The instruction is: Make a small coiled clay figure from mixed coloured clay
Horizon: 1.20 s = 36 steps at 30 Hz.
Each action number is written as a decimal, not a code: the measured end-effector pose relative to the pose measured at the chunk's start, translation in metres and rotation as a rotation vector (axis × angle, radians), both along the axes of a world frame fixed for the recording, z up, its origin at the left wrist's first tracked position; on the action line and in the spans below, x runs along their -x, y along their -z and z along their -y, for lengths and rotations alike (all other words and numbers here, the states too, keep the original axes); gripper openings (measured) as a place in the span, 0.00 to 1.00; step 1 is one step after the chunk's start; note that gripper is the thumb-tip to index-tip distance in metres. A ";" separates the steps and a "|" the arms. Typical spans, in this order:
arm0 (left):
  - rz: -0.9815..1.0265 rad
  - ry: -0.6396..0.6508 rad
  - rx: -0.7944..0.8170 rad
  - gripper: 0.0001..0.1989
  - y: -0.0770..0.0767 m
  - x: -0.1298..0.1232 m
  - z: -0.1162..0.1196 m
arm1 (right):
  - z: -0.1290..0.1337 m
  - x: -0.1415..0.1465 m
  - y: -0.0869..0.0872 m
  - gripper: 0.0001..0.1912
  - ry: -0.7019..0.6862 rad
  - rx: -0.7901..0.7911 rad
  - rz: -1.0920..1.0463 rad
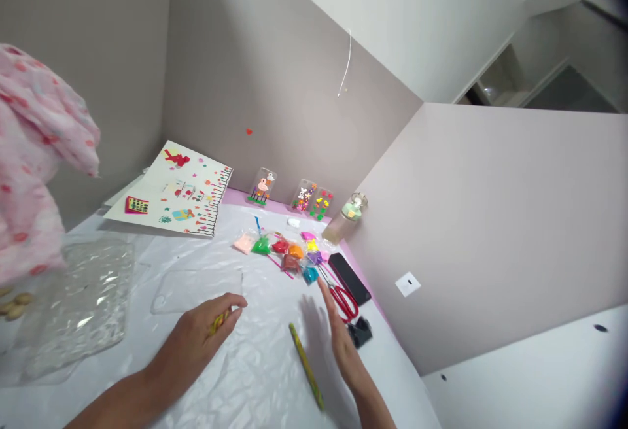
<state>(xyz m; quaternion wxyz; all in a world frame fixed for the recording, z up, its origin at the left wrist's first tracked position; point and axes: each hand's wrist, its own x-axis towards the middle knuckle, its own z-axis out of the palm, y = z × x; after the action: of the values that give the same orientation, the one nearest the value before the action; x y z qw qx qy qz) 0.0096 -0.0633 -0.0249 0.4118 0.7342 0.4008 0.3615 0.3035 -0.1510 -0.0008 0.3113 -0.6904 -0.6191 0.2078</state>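
Yellow-green stick tool (307,367) lies near-to-far between hands, nearer right hand (338,337), fingers straight, together; left hand (203,334) pinches yellow clay bit (219,322).

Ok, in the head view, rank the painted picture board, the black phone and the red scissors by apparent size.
1. painted picture board, clearly largest, though farthest.
2. black phone and red scissors: look alike, side by side; not ranked.

painted card (171,191) propped at left wall | three phone cases (289,195) along back wall | clay bags (282,250) mid-counter | red scissors (343,300) beside black phone (349,277)
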 end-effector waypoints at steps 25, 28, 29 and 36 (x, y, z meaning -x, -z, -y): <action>0.036 -0.011 -0.035 0.15 0.001 -0.002 0.001 | 0.022 0.009 0.044 0.45 -0.213 0.027 0.797; 0.036 0.013 -0.035 0.15 0.001 -0.003 0.001 | 0.025 0.023 0.051 0.52 -0.332 -0.033 0.770; 0.036 0.021 -0.035 0.15 0.000 -0.003 0.001 | 0.026 0.031 0.053 0.55 -0.407 -0.059 0.748; 0.026 0.043 -0.019 0.15 0.000 -0.003 0.002 | 0.018 0.033 0.036 0.43 -0.243 0.107 0.700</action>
<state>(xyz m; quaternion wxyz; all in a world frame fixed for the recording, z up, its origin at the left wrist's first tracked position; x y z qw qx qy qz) 0.0122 -0.0655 -0.0248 0.4177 0.7418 0.3761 0.3658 0.2703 -0.1688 -0.0371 0.0172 -0.6563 -0.7538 0.0268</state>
